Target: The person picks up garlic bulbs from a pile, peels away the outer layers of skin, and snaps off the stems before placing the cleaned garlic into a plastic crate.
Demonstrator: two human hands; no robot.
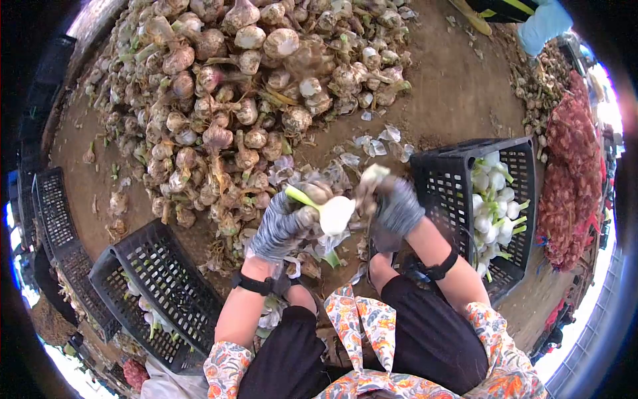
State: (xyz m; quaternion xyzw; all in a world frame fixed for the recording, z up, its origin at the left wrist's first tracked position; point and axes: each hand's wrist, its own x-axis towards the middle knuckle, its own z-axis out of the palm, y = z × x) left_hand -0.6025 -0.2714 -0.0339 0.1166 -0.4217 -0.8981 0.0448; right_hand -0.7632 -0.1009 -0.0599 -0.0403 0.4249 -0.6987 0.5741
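My left hand (286,223), in a grey striped glove, is closed around a garlic bulb (337,214). The bulb is white and smooth, with a short green stem pointing up and left. Just right of it is my right hand (397,207), gloved alike and slightly blurred, its fingers curled in. A pale scrap (375,173) shows at the top of those fingers; I cannot make out whether it is skin or root. Loose garlic skins (382,141) lie on the ground beyond both hands.
A large heap of unpeeled garlic (246,86) spreads ahead. To the right stands a black crate (442,183) holding white bulbs; to the left, another black crate (166,279) holds some. Red mesh sacks (570,173) line the far right. Someone's blue-gloved hand (543,28) shows at top right.
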